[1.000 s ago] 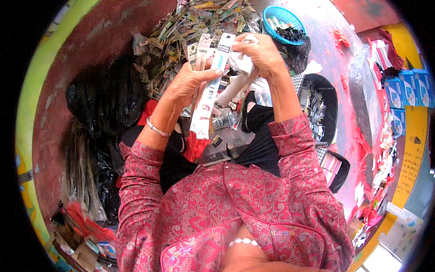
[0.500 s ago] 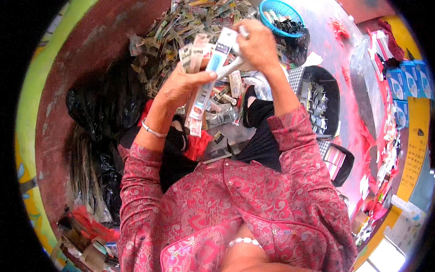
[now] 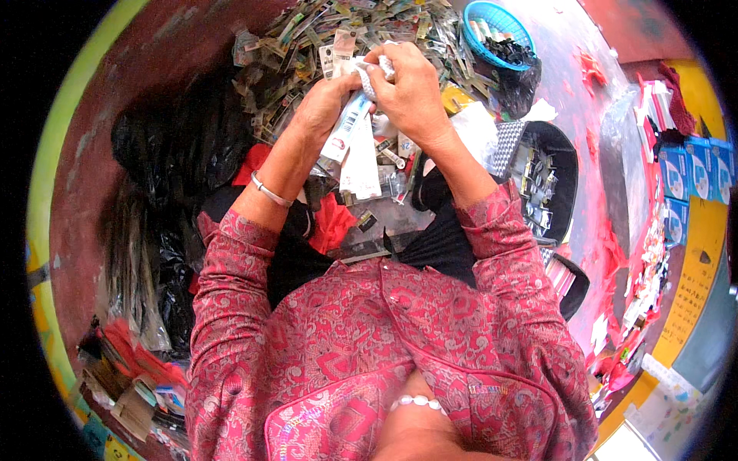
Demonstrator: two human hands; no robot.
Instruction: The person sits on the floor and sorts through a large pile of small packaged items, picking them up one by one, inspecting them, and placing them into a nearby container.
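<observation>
A bundle of long, slim packets (image 3: 360,163), white with a blue one on top that bears a barcode, is gripped in my left hand (image 3: 317,114). Its fingers are closed round the upper part, with the lower ends fanning out towards me. My right hand (image 3: 411,96) meets the left at the top of the bundle and pinches a twisted white cord or strip (image 3: 366,81). The cord lies across the packets close to my left thumb. Behind both hands spreads a big heap of similar small packets (image 3: 288,65); the far side of the bundle is partly hidden.
A blue plastic basket (image 3: 475,55) with black items stands at the far right. Nearer on the right is a black bin (image 3: 567,188) of small packs. Black plastic bags (image 3: 173,154) lie on the left, and blue boxes (image 3: 696,165) are stacked at the far right edge.
My right hand has come down and left, bringing the white cord, stretched to the right before, against the packets. The packets' upper ends are now more covered by my hands.
</observation>
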